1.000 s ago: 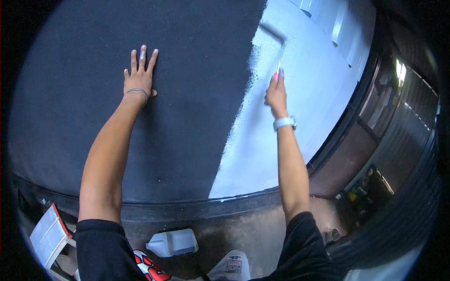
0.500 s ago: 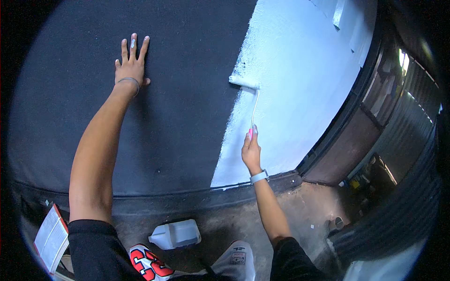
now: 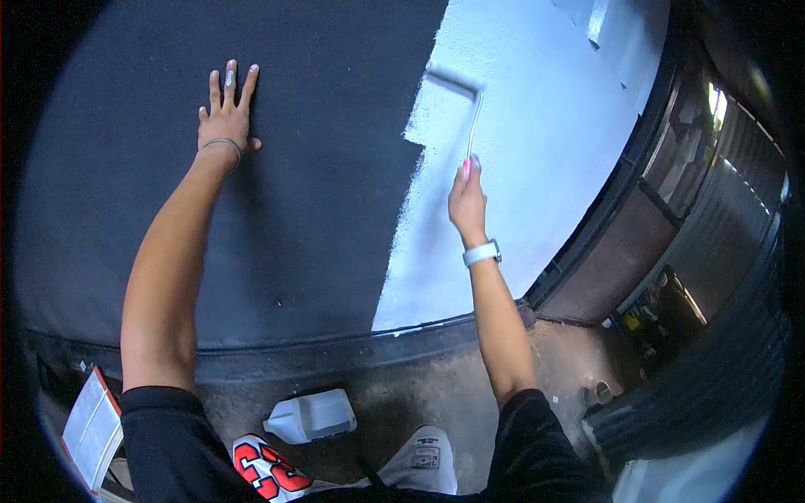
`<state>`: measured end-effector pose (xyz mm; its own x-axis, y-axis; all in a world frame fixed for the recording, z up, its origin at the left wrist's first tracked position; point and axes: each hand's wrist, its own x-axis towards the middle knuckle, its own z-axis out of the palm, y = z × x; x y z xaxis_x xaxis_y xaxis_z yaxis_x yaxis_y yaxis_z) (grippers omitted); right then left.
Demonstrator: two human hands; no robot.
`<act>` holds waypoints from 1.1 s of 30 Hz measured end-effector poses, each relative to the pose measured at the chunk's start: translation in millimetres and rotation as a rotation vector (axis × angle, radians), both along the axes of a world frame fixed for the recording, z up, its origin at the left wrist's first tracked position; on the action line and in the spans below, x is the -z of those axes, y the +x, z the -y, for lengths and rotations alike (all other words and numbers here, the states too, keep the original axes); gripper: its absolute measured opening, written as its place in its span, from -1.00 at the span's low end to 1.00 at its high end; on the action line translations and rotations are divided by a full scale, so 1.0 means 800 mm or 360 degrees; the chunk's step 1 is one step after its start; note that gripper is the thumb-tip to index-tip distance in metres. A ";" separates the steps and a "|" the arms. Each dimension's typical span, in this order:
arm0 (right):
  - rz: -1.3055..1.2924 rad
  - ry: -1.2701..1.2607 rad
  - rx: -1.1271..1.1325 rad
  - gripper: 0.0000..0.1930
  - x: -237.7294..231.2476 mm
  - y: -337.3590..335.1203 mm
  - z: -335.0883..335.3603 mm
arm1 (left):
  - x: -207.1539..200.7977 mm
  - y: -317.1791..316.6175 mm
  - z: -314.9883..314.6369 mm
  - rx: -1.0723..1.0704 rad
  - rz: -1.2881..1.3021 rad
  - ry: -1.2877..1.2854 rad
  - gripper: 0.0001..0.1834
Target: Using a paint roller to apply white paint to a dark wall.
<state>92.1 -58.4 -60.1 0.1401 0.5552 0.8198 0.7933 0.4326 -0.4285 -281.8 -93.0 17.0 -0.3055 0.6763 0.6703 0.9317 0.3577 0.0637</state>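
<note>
A large dark wall point(image 3: 319, 193) fills most of the view, with a broad patch of white paint point(image 3: 537, 193) covering its right part. The border between dark and white is ragged. My left hand point(image 3: 224, 121) lies flat on the dark surface with fingers spread, a white smear on one finger. My right hand point(image 3: 468, 201) is closed round the pink handle of a paint roller point(image 3: 474, 126). The roller's sleeve, slightly blurred, lies over the white area near its left border. A pale watch sits on my right wrist.
On the floor below the wall lies a translucent plastic jug point(image 3: 312, 417), near my feet. A white panel with a red edge point(image 3: 92, 423) stands at the lower left. Corrugated sheets point(image 3: 696, 377) and clutter line the right side. A dark ledge point(image 3: 277, 356) runs along the wall's bottom.
My right hand has moved up and slightly right, carrying the paint roller higher along the white border. My left hand stays pressed to the wall.
</note>
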 end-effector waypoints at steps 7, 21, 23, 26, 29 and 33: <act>0.0105 0.0196 -0.0013 -0.50 -0.153 0.005 -0.044 | 0.002 0.000 0.011 -0.0038 -0.0014 -0.0033 0.37; 0.0029 0.0080 -0.0048 -0.48 -0.251 0.025 -0.067 | 0.006 0.003 -0.012 0.0037 -0.0089 0.0076 0.38; -0.0052 -0.0019 -0.0059 -0.47 -0.189 0.000 -0.046 | 0.014 -0.013 -0.015 0.0024 -0.0102 0.0085 0.39; -0.0029 -0.0017 -0.0049 -0.48 -0.119 0.007 -0.035 | 0.015 -0.013 -0.021 0.0074 -0.0122 0.0150 0.39; 0.0053 0.0098 0.0033 -0.50 -0.045 0.006 -0.023 | 0.017 -0.015 -0.024 0.0074 -0.0154 0.0232 0.37; -0.0028 -0.0043 0.0035 -0.52 0.036 0.003 -0.009 | 0.021 -0.015 -0.030 0.0089 -0.0172 0.0276 0.37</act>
<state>94.8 -51.2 -88.9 0.1668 0.5735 0.8020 0.7947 0.4033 -0.4537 -294.0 -69.0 -0.1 -0.1905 0.5621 0.8048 0.9546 0.2974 0.0182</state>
